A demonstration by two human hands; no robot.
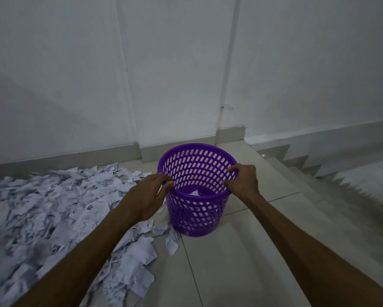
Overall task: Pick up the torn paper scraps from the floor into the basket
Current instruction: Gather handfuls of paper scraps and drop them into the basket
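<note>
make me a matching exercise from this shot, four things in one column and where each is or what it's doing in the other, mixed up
Things:
1. basket
2. scraps
3. left hand
4. right hand

Places or states:
A. heaped on the floor left of the basket
B. grips the basket's right rim
C. stands upright on the tiles, a little paper inside
D. at the basket's left rim, fingers loosely curled

Pairs: 1-C, 2-A, 3-D, 4-B

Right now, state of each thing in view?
Purple basket: upright on the floor tiles, a few scraps inside.
Torn paper scraps: heaped on the floor left of the basket, not yet collected.
Left hand: at the basket's left rim, fingers loosely curled.
Right hand: gripping the basket's right rim.
</note>
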